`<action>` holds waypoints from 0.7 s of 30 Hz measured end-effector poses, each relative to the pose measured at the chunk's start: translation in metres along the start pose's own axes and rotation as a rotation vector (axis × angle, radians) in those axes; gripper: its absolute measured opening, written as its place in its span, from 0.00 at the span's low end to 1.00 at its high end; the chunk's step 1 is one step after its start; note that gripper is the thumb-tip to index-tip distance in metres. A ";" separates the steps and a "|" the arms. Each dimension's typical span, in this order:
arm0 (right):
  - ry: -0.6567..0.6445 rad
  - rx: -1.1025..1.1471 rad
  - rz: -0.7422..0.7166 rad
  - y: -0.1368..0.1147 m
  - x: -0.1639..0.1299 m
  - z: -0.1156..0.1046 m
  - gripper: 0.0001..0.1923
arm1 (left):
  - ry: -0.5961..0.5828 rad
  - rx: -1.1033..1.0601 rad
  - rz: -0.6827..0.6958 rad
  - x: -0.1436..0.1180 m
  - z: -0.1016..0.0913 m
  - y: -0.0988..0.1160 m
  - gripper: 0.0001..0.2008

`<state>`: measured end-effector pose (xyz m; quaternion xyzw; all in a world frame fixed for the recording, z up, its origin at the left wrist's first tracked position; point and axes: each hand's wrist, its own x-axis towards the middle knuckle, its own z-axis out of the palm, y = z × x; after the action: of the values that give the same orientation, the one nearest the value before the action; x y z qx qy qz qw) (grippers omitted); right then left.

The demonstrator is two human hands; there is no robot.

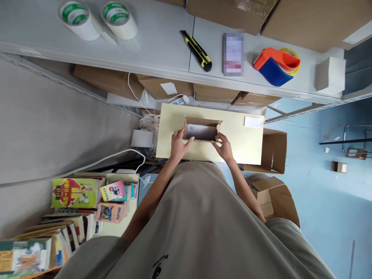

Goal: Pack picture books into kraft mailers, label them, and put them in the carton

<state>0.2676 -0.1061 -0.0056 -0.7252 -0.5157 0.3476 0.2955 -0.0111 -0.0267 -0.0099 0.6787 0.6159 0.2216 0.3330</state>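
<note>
The fingers of the left hand (178, 142) curl around the left end of a small open box (202, 131), the thumb pointing along its near edge. The fingers of the right hand (223, 145) press together against the box's right near corner. Both hands hold the box from the near side. The box is brown cardboard, its top open and its inside pale grey, with short flaps standing at each end. It sits on a pale yellow tabletop (247, 145), near the middle and towards the person's edge. A small white slip (252, 121) lies on the tabletop to the right, well apart from the box.

Beyond the tabletop runs a grey shelf (162, 42). On it sit two tape rolls (99, 19) at the left, a yellow and black knife (196, 50) in the middle, and an orange and blue tape dispenser (276, 64) to the right. A white block (329, 73) stands at the shelf's far right. An open carton (274, 151) stands just right of the tabletop. Stacks of books (75, 209) lie at the lower left.
</note>
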 end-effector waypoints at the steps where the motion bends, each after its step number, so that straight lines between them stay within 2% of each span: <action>1: 0.007 0.029 0.007 -0.001 0.000 -0.001 0.35 | -0.007 0.003 -0.025 0.001 -0.001 -0.001 0.32; 4: -0.021 0.076 0.035 -0.003 0.001 -0.004 0.32 | -0.057 -0.019 -0.060 0.005 -0.003 -0.003 0.31; 9: -0.131 0.031 -0.026 -0.002 0.001 -0.010 0.32 | -0.289 -0.119 0.071 0.005 -0.001 -0.007 0.32; 11: -0.149 -0.011 -0.051 0.003 0.003 -0.012 0.30 | -0.343 -0.101 0.105 0.006 0.000 -0.009 0.34; 13: -0.134 -0.037 -0.041 0.008 0.007 -0.013 0.25 | -0.321 -0.090 0.071 0.010 0.002 -0.010 0.34; 15: -0.076 -0.069 0.031 0.013 0.014 -0.013 0.23 | -0.224 -0.082 -0.003 0.017 0.003 -0.009 0.36; 17: 0.010 -0.127 0.128 0.015 0.022 -0.012 0.24 | -0.106 -0.053 -0.027 0.028 0.001 -0.008 0.43; 19: 0.072 -0.163 0.164 0.016 0.031 -0.012 0.32 | -0.062 -0.031 0.030 0.042 -0.002 -0.006 0.50; 21: 0.075 -0.154 0.124 0.015 0.038 -0.013 0.43 | -0.112 -0.039 0.112 0.056 -0.008 -0.006 0.52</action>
<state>0.2947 -0.0749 -0.0174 -0.7887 -0.4839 0.2971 0.2358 -0.0124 0.0302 -0.0151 0.7169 0.5529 0.2134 0.3671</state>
